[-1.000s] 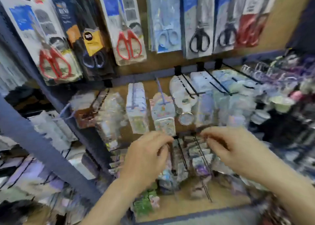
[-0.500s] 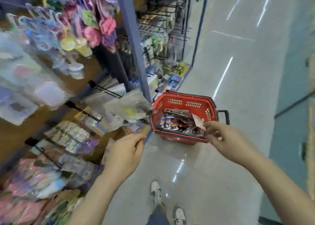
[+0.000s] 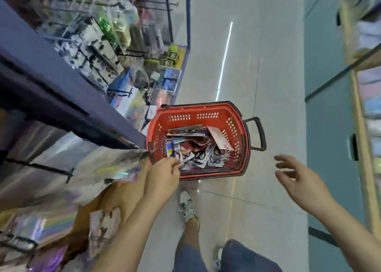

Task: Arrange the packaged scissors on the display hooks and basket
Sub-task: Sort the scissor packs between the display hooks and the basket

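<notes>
The packaged scissors (image 3: 198, 150) lie in a loose, overlapping heap in the bottom of the red basket (image 3: 208, 175). The basket stands on the floor (image 3: 257, 189), its black handle (image 3: 260, 133) sticking out to the right, just beside the foot of the blue shelf (image 3: 61, 90) on my left. My left grip (image 3: 162, 176) is at the near left corner of the basket, fingertips drawn together over the edge of the heap. I cannot tell whether it has closed on a pack, because the blur hides it. My right grip (image 3: 301, 183) hangs released over the floor to the right of the basket, fingers spread, holding nothing. I judge this to be the pick-up. I should take one pack by its card edge, not a bundle, and lift it straight up so its neighbours do not slide out with it. The free grip can steady the heap or find the hang hole before I turn to the hooks (image 3: 41, 166).
</notes>
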Available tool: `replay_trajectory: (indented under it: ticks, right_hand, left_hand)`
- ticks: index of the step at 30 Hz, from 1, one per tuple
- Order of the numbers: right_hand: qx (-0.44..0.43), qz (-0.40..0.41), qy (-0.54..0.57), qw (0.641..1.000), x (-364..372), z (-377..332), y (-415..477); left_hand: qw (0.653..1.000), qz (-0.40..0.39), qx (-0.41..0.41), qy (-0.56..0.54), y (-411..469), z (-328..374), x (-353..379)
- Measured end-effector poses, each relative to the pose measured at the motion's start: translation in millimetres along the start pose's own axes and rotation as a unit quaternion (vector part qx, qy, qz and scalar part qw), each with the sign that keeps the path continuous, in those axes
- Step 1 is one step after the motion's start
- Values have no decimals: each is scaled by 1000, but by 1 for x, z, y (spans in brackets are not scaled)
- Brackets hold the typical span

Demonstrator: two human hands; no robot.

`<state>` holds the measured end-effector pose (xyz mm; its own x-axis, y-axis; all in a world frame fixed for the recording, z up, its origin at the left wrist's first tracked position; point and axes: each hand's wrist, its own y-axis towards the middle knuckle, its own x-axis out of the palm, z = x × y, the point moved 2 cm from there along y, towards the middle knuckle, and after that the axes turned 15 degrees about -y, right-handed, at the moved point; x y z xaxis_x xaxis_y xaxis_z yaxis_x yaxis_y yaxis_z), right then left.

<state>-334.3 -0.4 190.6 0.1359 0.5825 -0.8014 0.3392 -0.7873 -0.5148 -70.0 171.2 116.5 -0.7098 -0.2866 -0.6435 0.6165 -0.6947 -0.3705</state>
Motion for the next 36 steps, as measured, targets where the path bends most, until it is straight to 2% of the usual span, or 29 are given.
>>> replay_trajectory:
  ticks: [2, 4, 6, 9, 12, 15, 18, 20, 24, 27, 29, 32, 34, 36]
  right_hand:
    - [29, -13, 46, 998, 27, -6, 32]
    - [77, -30, 158, 984, 62, -11, 69]
    - [149, -49, 293, 943, 105, -14, 112]
    - [253, -100, 432, 860, 183, -19, 186]
    - [294, -175, 483, 806, 264, -29, 260]
    - [317, -217, 495, 779, 333, -33, 320]
    - [320, -235, 488, 777, 387, -26, 371]
    - [313, -242, 505, 767, 413, -25, 398]
    - [307, -195, 550, 752, 454, -33, 440]
    - [306, -145, 605, 720, 478, -35, 457]
    - [318, -94, 599, 729, 473, -36, 454]
    - [341, -56, 533, 772, 446, -35, 431]
    - [332, -63, 491, 803, 425, -29, 408]
    - [307, -113, 444, 834, 400, -24, 380]
  left_hand:
    - [999, -28, -22, -3, 34, -17, 19]
    - [997, -57, -48, -5, 68, -38, 43]
    - [994, -73, -76, -15, 104, -66, 72]
    - [988, -74, -121, -52, 157, -110, 124]
    - [982, -74, -159, -74, 207, -148, 176]
    - [982, -66, -167, -66, 251, -185, 220]
    - [996, 16, -62, 60, 291, -211, 238]
    - [988, 36, -2, 149, 317, -221, 240]
    - [959, -32, 11, 282, 360, -241, 247]
    - [941, -72, 15, 331, 377, -244, 253]
    - [935, -84, 27, 345, 383, -240, 251]
    - [929, -92, 57, 354, 377, -225, 239]
    - [940, -102, 62, 318, 359, -214, 227]
    - [972, -83, 33, 217, 339, -206, 210]
